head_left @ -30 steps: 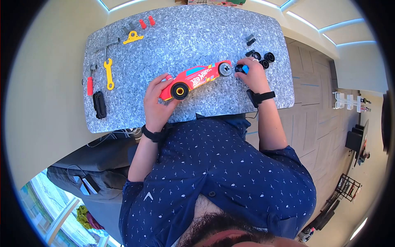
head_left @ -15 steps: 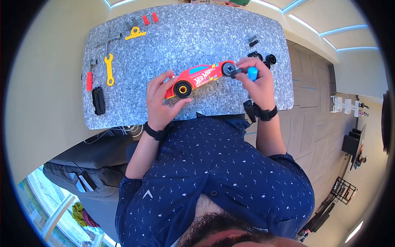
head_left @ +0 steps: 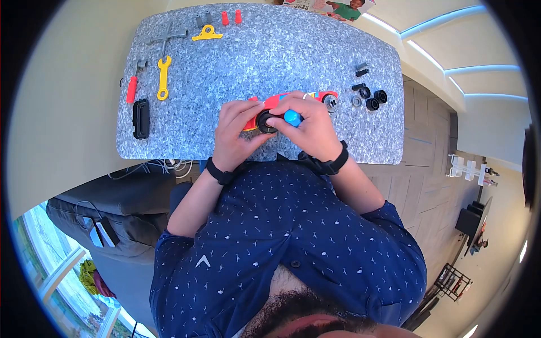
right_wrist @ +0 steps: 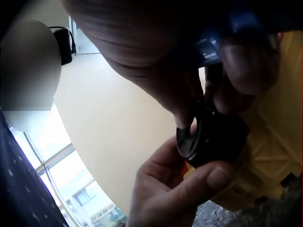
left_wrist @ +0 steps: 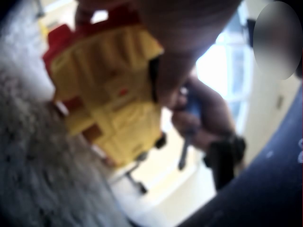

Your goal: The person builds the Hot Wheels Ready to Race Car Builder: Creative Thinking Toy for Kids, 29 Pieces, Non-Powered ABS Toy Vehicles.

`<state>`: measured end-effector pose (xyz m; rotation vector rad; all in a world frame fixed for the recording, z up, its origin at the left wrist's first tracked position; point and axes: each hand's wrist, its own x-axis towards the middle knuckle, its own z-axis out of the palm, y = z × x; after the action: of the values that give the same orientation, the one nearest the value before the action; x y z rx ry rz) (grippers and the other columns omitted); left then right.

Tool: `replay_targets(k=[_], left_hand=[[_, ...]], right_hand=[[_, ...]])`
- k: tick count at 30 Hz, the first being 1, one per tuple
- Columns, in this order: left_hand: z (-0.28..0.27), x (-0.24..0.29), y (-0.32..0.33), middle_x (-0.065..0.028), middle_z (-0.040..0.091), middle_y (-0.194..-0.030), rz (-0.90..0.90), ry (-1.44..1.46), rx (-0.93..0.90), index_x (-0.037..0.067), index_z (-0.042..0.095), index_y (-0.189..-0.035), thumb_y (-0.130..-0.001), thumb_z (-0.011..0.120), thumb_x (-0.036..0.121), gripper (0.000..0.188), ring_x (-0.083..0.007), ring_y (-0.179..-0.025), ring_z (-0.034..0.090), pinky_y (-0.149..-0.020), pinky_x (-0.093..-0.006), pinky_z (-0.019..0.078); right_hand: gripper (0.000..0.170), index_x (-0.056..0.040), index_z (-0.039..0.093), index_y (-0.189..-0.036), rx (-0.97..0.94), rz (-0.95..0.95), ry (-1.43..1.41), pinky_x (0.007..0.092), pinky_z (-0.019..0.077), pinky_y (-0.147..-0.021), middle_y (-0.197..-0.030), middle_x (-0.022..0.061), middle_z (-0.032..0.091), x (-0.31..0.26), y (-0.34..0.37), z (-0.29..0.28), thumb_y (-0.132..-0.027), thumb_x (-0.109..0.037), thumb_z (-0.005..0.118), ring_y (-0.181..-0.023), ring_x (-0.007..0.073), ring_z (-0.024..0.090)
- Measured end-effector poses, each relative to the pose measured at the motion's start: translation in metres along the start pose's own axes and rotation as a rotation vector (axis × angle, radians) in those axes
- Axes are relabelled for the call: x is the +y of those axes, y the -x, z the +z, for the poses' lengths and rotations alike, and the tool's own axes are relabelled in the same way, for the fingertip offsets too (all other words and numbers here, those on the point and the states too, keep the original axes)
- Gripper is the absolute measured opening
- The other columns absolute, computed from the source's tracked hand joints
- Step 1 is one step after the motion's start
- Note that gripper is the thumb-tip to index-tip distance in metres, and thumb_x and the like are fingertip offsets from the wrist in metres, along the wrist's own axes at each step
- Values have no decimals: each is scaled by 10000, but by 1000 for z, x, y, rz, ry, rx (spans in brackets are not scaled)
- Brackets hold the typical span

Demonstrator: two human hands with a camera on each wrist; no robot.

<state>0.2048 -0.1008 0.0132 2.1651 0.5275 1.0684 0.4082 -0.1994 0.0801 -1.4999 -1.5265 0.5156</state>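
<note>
A red Hot Wheels toy car [head_left: 325, 96] is tilted over the table's near side, its yellow underside [left_wrist: 111, 90] showing in the left wrist view. My left hand [head_left: 238, 128] grips its rear end, thumb against the black rear wheel [right_wrist: 222, 142]. At that same wheel, the thumb and fingers of my right hand [head_left: 313, 128] pinch a black tire ring [right_wrist: 186, 144]. A blue-handled screwdriver [head_left: 293, 118] is also tucked in the right hand, its shaft [left_wrist: 183, 158] pointing away from the car. The grey front wheel [head_left: 331, 103] has no black ring around it.
Several black wheels [head_left: 380, 97] and a grey ring [head_left: 356, 101] lie at the right. Along the left are a yellow wrench [head_left: 163, 78], a red-handled screwdriver [head_left: 132, 90] and a black block [head_left: 141, 118]. Red pegs [head_left: 225, 18] and a yellow part [head_left: 207, 34] lie farther back.
My right hand has moved left from the front wheel to the rear wheel, carrying the screwdriver and black tire ring. The left hand stays at the car's rear.
</note>
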Motion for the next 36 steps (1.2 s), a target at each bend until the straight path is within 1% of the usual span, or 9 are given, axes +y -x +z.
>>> replay_targets(k=[1,10,16,22,26,27,30,31,36], left_hand=[[0,0,0,-111,756,-1384,3,3,1,80,784,-1362,-723,1039,197,697,-331,-1255,687,-1084,-463,543],[1,-3,1,-108,758,-1385,-8,16,7,84,782,-1367,-730,1033,191,692,-329,-1262,687,-1079,-460,549],[1,-1,-1,-112,761,-1384,-34,4,11,86,781,-1364,-731,1028,181,687,-334,-1263,689,-1088,-458,548],[0,0,-4,-118,759,-1390,-35,1,-4,82,779,-1353,-718,1037,162,690,-332,-1269,687,-1092,-454,544],[-1,3,-5,-128,758,-1395,-54,-2,-20,75,773,-1346,-721,1037,141,681,-331,-1269,685,-1091,-450,543],[-1,3,-5,-130,758,-1395,-54,-4,-21,75,771,-1345,-721,1037,140,681,-331,-1269,685,-1089,-449,542],[-1,3,-6,-135,758,-1396,-52,-8,-26,73,766,-1344,-721,1037,142,683,-331,-1270,683,-1087,-448,542],[0,2,-5,-137,757,-1396,-52,-8,-28,73,765,-1343,-720,1038,146,684,-332,-1272,683,-1087,-449,541],[-2,1,-7,-137,756,-1403,-45,-18,-46,76,764,-1351,-724,1041,172,692,-335,-1280,678,-1089,-453,539]], right_hand=[[228,-26,782,-1034,19,64,-10,437,585,-899,-1037,133,765,-2,1,4,-858,-70,919,-986,347,747],[281,-52,786,-1124,-102,-30,11,447,590,-905,-1113,130,706,-2,2,-1,-875,-83,913,-1066,353,716],[393,-78,807,-1189,-144,62,131,444,593,-913,-1119,129,717,5,4,-6,-832,-132,964,-1068,332,722],[221,-67,814,-1055,56,56,-31,395,584,-859,-982,103,780,-6,12,-24,-889,-134,943,-936,287,755],[77,-26,812,-1044,561,126,201,333,578,-783,-968,73,814,36,24,-82,-977,-45,847,-852,175,751],[186,-20,828,-1135,560,271,277,382,604,-872,-1107,143,819,42,27,-100,-972,-102,865,-972,266,782],[363,-35,826,-1280,398,272,661,458,597,-1023,-1332,247,769,86,43,-128,-960,-192,888,-1190,396,760],[495,-57,801,-1383,349,396,614,519,546,-1145,-1508,331,665,99,49,-128,-942,-258,902,-1366,498,668],[547,-61,773,-1424,272,462,665,508,549,-1148,-1490,320,686,143,58,-117,-917,-208,919,-1368,485,675]])
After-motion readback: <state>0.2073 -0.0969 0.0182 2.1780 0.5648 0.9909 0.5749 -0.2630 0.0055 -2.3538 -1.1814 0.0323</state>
